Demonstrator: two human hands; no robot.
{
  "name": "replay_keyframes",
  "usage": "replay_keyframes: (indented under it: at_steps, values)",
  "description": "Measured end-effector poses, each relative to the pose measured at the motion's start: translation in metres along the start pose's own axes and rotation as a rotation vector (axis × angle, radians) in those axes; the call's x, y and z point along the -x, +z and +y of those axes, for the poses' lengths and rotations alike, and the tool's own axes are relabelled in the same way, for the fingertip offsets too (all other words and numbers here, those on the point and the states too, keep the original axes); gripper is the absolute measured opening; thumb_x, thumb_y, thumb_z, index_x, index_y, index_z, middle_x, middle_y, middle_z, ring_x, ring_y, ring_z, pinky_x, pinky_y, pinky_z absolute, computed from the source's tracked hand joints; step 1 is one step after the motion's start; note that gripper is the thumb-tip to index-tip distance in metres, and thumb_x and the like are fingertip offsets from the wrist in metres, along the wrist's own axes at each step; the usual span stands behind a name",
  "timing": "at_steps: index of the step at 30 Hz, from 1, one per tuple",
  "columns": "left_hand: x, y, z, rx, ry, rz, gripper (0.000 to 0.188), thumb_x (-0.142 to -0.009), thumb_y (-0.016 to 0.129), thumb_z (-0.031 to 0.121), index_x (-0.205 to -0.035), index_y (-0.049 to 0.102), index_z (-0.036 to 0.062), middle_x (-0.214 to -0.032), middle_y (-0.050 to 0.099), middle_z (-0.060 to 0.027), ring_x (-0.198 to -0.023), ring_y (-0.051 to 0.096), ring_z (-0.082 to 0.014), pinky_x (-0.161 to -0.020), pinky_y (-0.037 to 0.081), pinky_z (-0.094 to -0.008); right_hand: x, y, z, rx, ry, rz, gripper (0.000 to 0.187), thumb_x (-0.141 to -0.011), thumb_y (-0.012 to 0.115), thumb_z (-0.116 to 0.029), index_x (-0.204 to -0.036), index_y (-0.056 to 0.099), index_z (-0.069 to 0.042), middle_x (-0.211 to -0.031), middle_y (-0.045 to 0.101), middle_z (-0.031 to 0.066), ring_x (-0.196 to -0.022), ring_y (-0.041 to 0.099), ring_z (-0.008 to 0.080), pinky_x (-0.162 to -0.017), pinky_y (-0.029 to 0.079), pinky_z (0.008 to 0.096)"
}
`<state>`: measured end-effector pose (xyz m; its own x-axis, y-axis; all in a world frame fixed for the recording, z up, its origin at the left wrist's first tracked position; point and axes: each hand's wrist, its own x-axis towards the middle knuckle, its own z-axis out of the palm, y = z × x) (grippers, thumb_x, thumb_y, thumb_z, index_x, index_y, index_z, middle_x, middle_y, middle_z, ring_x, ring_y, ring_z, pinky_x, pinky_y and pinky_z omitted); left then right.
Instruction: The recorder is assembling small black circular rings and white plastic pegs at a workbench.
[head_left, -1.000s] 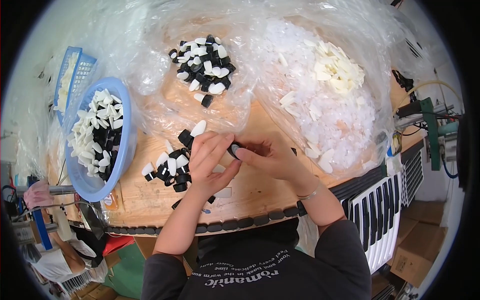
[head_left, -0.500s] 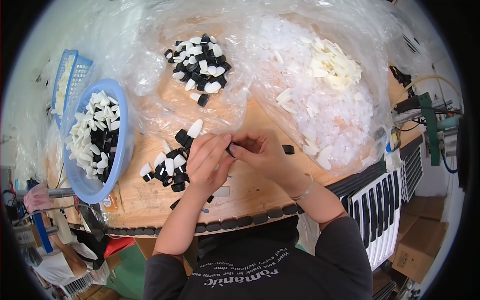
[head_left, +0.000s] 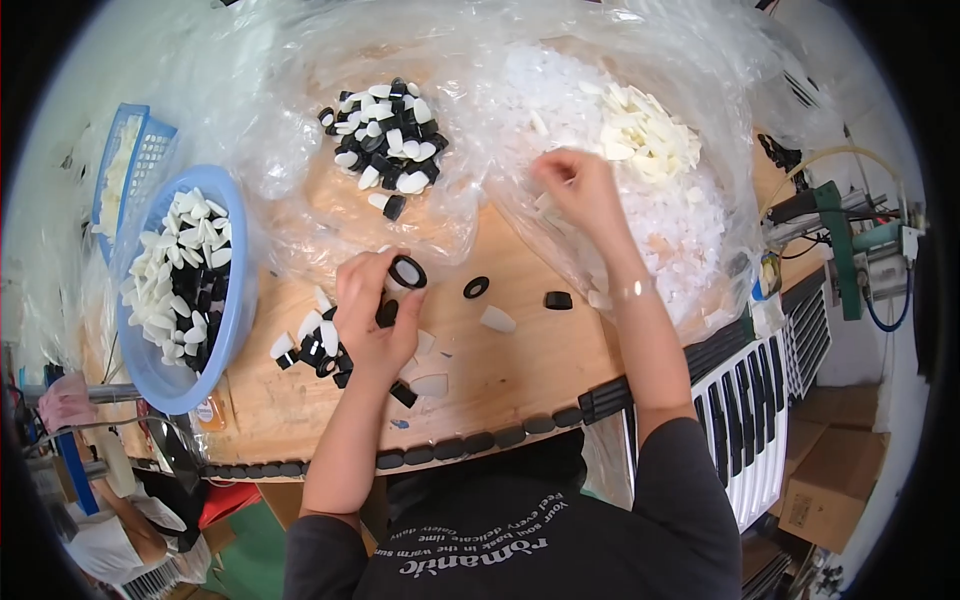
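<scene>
One wide wooden tabletop [head_left: 560, 360] curves through the middle of the frame, and clear plastic sheeting [head_left: 270, 60] spreads over its far part along the top. At the upper right, a bed of translucent white flakes [head_left: 690, 230] lies on that sheeting. The blue basin [head_left: 243, 265] at the left holds white and black pieces, and a mound of black-and-white pieces [head_left: 385, 140] sits at the upper middle. A heap of cream pieces [head_left: 655, 135] rests on the flakes.

Half a second ago both hands met over a small black part near the centre; now they are well apart. The right hand [head_left: 585, 195] has moved to the upper right, over the near edge of the flakes, its fingers curled narrow; whether it pinches anything, I cannot tell. The left hand [head_left: 372, 315], left of centre, alone holds a round black piece with a pale centre [head_left: 408, 271] at its fingertips, the face turned up. Two-handed work on this piece seems to have paused, leaving the left hand to carry it.

With the hands parted, a white tapered piece [head_left: 497, 319], a short black cylinder [head_left: 558, 300] and a loose black ring [head_left: 468, 291] lie in plain sight right of the left hand, all untouched.
</scene>
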<state>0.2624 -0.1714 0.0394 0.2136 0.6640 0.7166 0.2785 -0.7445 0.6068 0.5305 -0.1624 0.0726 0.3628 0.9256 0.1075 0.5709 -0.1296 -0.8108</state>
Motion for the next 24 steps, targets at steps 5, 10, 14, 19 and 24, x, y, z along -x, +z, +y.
replay_keyframes:
  at_steps: [5, 10, 14, 19, 24]
  values:
    - [0.002, 0.002, 0.000, 0.182, -0.055, -0.012, 0.047, -0.071, 0.067, -0.008, -0.116, 0.057, -0.0051, -0.107, 0.063, -0.0143, -0.104, 0.052, -0.0245, -0.094, 0.040, -0.0346, -0.040, 0.002, 0.050, 0.637, 0.108, 0.066, 0.012, -0.075, 0.068, -0.020, -0.076, 0.072, -0.008, -0.077, 0.069, 0.0145, -0.075, 0.068, 0.0288, -0.067, 0.054, 0.0371]
    - [0.002, -0.001, 0.002, 0.189, -0.002, -0.033, 0.047, -0.068, 0.068, -0.007, -0.115, 0.058, -0.0054, -0.106, 0.065, -0.0138, -0.102, 0.054, -0.0257, -0.092, 0.041, -0.0349, -0.040, 0.011, 0.037, 0.701, 0.162, 0.018, 0.011, -0.073, 0.064, -0.016, -0.082, 0.069, -0.011, -0.087, 0.069, 0.0149, -0.083, 0.067, 0.0325, -0.072, 0.054, 0.0424]
    - [0.000, 0.001, 0.003, 0.139, 0.036, -0.052, 0.048, -0.067, 0.069, -0.006, -0.114, 0.059, -0.0047, -0.103, 0.066, -0.0132, -0.098, 0.056, -0.0268, -0.089, 0.043, -0.0349, -0.036, 0.016, 0.047, 0.740, 0.140, 0.061, 0.010, -0.071, 0.066, -0.018, -0.079, 0.069, -0.012, -0.081, 0.070, 0.0104, -0.079, 0.067, 0.0293, -0.070, 0.054, 0.0405]
    - [0.000, 0.004, 0.004, 0.156, 0.046, -0.068, 0.049, -0.067, 0.069, -0.007, -0.114, 0.059, -0.0052, -0.102, 0.066, -0.0134, -0.098, 0.056, -0.0269, -0.089, 0.043, -0.0346, -0.036, 0.017, 0.052, 0.698, -0.016, 0.138, 0.015, -0.070, 0.066, -0.011, -0.086, 0.067, -0.010, -0.080, 0.069, 0.0103, -0.077, 0.067, 0.0268, -0.068, 0.054, 0.0390]
    - [0.006, 0.003, 0.001, 0.265, -0.067, -0.063, 0.050, -0.066, 0.069, -0.008, -0.115, 0.058, -0.0047, -0.105, 0.064, -0.0133, -0.098, 0.056, -0.0267, -0.091, 0.042, -0.0342, 0.006, 0.002, -0.015, -0.001, -0.019, 0.131, 0.016, -0.074, 0.069, -0.004, -0.090, 0.066, -0.004, -0.076, 0.068, 0.0057, -0.069, 0.066, 0.0139, -0.062, 0.051, 0.0264]
